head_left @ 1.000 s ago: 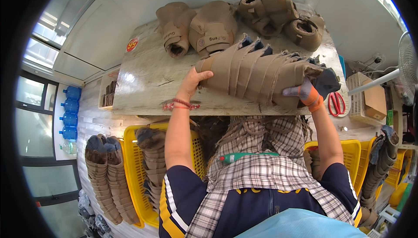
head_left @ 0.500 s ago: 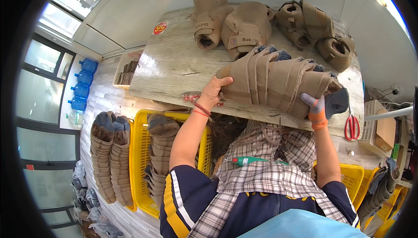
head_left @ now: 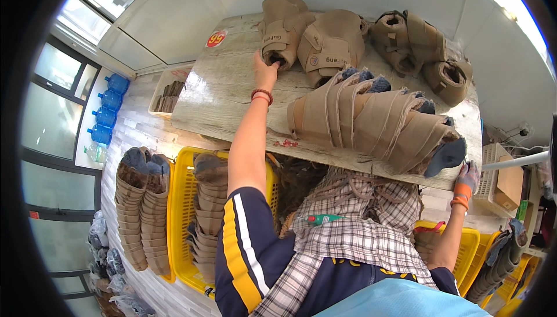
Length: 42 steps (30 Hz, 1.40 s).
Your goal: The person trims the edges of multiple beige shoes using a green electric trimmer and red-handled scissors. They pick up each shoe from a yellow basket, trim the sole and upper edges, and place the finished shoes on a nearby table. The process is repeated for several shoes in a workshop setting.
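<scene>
My left hand reaches to the far left of the table and grips the lower end of a brown fleece-lined padded sleeve, its thumb at the opening. A row of nested brown sleeves lies along the near edge, dark blue fleece showing at the rims and a dark blue flap at the right end. My right hand, in a grey glove with an orange cuff, is at the table's right front corner beside that flap. How its fingers are set, and anything under them, I cannot make out.
More strapped brown sleeves and a darker group stand at the table's back. Yellow baskets with nested stacks stand left and right below the table. A green pen-like tool lies on my plaid apron.
Both hands have let go of the nested row, now resting on the table. My left hand went up to a far sleeve; my right hand moved right and down, where red scissors showed before.
</scene>
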Tool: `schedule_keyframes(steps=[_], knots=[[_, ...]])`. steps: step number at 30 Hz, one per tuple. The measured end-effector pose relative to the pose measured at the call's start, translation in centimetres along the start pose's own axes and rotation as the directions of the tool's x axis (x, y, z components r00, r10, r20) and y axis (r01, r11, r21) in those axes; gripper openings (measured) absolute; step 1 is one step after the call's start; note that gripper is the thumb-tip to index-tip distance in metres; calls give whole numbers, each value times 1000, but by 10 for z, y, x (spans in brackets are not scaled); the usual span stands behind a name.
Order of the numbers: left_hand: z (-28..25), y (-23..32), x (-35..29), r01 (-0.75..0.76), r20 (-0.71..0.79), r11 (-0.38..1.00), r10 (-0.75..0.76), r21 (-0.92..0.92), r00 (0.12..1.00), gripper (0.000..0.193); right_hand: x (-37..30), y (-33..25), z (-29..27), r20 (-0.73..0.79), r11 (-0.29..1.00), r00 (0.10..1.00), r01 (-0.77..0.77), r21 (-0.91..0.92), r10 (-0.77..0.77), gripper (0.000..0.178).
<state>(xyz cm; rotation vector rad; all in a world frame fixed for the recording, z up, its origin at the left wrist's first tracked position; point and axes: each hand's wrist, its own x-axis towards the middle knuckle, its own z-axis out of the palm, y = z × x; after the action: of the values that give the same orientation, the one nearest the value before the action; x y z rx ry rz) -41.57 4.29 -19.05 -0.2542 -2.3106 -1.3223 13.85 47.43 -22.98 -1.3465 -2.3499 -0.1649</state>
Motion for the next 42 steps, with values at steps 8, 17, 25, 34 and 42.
schedule_keyframes(steps=[8, 17, 25, 34, 42], knots=[[-53, 31, 12, -174, -70, 942, 202, 288, 977, 39, -26, 7, -9, 96, 1000, 995, -21, -23, 23, 39], [-155, 121, 0, -213, -93, 843, 295, 494, 951, 36, -1, 0, -22, 216, 998, 974, -68, -6, 67, 47], [-201, 130, -26, 674, 734, 324, 112, -664, 670, 23, -4, 29, -21, 232, 993, 971, 28, 118, -55, 44], [-111, 177, -163, 939, 731, 210, 680, -271, 59, 38, -76, -225, -296, -440, 154, 709, 604, 782, -551, 60], [-54, 255, -197, 129, 824, 868, 393, -479, 408, 29, -78, -158, -207, 132, -253, 988, -150, 956, -86, 26]])
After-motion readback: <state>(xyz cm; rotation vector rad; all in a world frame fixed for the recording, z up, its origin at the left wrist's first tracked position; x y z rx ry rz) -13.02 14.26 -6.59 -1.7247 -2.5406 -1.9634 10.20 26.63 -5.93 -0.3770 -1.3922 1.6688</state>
